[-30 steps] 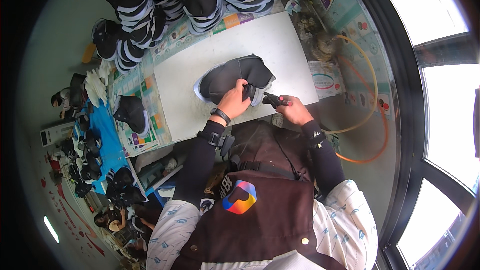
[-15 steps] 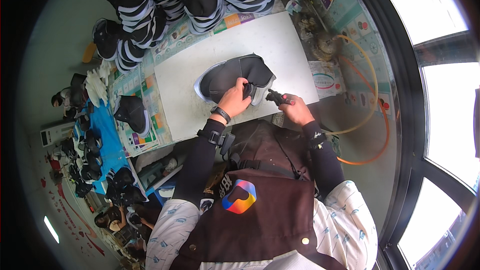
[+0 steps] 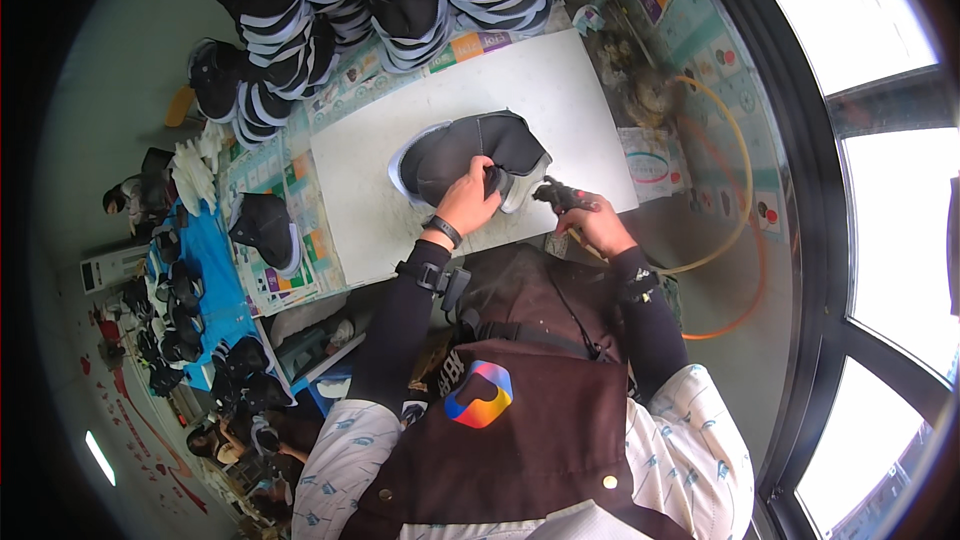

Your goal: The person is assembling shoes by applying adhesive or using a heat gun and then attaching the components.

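Note:
A black shoe upper (image 3: 462, 145) with pale grey-white edges lies on the white board (image 3: 355, 230). My left hand (image 3: 466, 202) is closed on its near edge, thumb and fingers pinching the dark material beside a grey part of the collar. My right hand (image 3: 603, 230) grips a black hose-fed hand tool (image 3: 562, 195) with red parts and a dark, rough tip. That tip points left toward the upper's right end, a small gap apart from it. The tool's exact kind is not clear from its shape.
Several stacks of black-and-white uppers (image 3: 268, 10) stand behind the board; a single upper (image 3: 264, 228) lies left of it. A yellowish hose (image 3: 748, 180) and an orange hose (image 3: 762, 280) loop at the right. A window frame (image 3: 815, 240) borders that side. People (image 3: 215, 438) work at far left.
My right hand has turned the tool slightly, showing more of its black body. The hoses have shifted. My left hand and the upper stay about where they were.

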Demonstrator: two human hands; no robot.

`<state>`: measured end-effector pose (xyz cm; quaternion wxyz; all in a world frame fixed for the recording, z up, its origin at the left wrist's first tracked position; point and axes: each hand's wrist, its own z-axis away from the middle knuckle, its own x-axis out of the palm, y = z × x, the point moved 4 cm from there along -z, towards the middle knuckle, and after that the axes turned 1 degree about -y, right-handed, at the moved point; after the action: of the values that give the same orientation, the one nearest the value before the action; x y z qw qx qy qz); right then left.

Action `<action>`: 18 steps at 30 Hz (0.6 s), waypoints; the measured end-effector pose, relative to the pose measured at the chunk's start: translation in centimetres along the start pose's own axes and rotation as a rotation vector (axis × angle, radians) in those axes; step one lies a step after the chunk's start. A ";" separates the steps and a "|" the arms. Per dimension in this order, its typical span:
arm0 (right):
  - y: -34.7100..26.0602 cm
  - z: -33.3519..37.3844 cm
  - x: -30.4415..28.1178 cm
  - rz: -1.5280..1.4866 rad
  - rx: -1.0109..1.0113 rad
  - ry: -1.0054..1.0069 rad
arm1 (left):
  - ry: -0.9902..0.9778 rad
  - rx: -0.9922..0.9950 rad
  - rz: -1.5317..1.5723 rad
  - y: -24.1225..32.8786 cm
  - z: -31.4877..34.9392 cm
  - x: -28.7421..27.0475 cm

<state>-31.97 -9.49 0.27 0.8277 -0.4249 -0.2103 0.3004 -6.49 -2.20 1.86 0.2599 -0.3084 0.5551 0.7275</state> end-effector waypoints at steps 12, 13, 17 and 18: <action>4.5 -5.1 -6.2 1.094 -0.231 0.531 | 0.429 -0.002 0.037 -1.7 2.8 -4.9; 5.9 -5.9 -7.1 1.175 -0.230 0.595 | 0.467 -0.082 0.106 -1.6 2.7 -5.2; 2.2 -5.6 -4.7 1.070 -0.320 0.505 | 0.599 0.028 0.176 -1.9 4.2 -11.8; 0.3 -5.3 -3.9 0.829 -0.464 0.421 | 0.566 0.067 0.209 -1.3 4.0 -12.9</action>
<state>-31.70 -15.05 -3.24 0.5476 -0.6959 0.0855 0.4567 2.50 1.58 11.28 0.0286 -0.4315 0.6577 0.6168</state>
